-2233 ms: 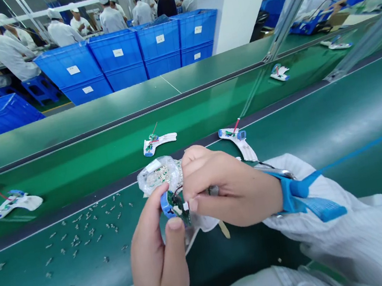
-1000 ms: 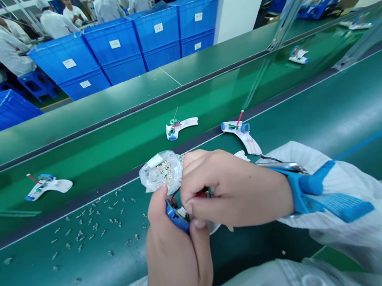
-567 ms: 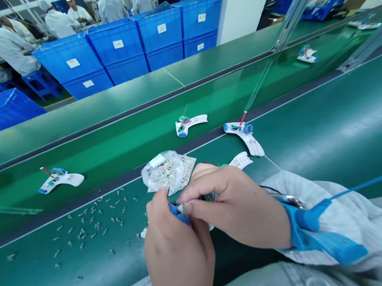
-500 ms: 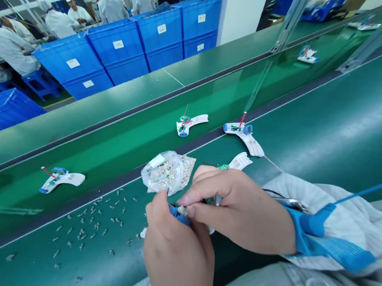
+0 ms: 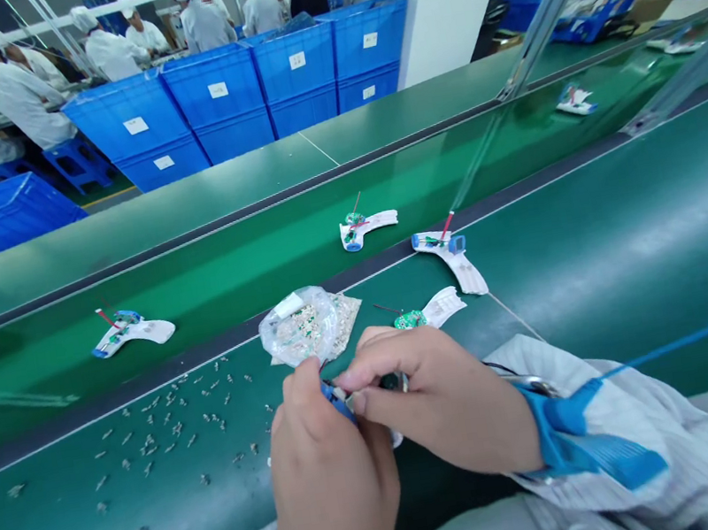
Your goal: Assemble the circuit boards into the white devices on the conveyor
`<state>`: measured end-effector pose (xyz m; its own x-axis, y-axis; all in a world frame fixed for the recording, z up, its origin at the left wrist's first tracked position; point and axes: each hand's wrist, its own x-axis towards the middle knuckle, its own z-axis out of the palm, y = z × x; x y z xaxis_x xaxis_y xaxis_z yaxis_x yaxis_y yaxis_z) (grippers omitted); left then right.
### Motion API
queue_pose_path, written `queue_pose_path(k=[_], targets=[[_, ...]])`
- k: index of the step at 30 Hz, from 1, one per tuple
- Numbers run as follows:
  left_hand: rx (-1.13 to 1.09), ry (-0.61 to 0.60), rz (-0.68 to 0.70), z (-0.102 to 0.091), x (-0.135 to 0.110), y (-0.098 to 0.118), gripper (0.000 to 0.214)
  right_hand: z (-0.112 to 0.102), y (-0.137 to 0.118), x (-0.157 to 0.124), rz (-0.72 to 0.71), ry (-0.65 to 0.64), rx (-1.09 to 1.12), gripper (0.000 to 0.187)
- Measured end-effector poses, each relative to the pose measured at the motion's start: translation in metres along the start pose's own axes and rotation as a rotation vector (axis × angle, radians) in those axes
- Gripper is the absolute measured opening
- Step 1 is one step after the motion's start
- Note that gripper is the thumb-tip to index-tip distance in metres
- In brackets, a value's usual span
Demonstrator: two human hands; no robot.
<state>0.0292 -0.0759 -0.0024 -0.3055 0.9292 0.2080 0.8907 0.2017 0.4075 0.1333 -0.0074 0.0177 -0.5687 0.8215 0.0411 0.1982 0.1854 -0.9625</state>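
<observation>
My left hand (image 5: 329, 466) is wrapped round a blue-and-white housing (image 5: 338, 404), mostly hidden by my fingers. Thumb and forefinger of my right hand (image 5: 449, 402) are pinched together at its blue end, on a small pale part (image 5: 340, 392) too small to name. Just beyond my right hand lies a white housing half (image 5: 445, 306) with a green circuit board (image 5: 409, 320). Behind it is a gun-shaped white housing (image 5: 466, 272) with a red wire. A clear plastic bag (image 5: 300, 327) of small parts lies beyond my hands.
Many tiny metal parts (image 5: 149, 444) are scattered on the green bench at left. More gun-shaped housings (image 5: 136, 330) lie on the green belt (image 5: 248, 273) behind. Stacked blue crates (image 5: 215, 90) and people in white stand farther back. A blue cord (image 5: 695, 343) runs from my right wrist.
The housings at left and centre on the belt have shifted slightly to the right. My hands keep nearly the same grip, and the view has tilted a little.
</observation>
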Motion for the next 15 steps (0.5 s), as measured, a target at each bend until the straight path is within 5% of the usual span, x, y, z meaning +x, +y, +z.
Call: queue_pose_path(k=[5,11,15], targets=[[-0.105,-0.099,-0.019,0.003,0.008,-0.006,0.060,-0.024,0.028,0.040,0.098,0.042,-0.111,0.017],[-0.078,-0.165,-0.095,0.007,0.012,-0.014,0.061,-0.146,0.069,0.137,0.231,0.551,-0.509,0.022],[-0.093,-0.287,-0.053,0.021,0.012,-0.017,0.050,-0.196,0.094,0.169,0.281,0.608,-0.705,0.030]])
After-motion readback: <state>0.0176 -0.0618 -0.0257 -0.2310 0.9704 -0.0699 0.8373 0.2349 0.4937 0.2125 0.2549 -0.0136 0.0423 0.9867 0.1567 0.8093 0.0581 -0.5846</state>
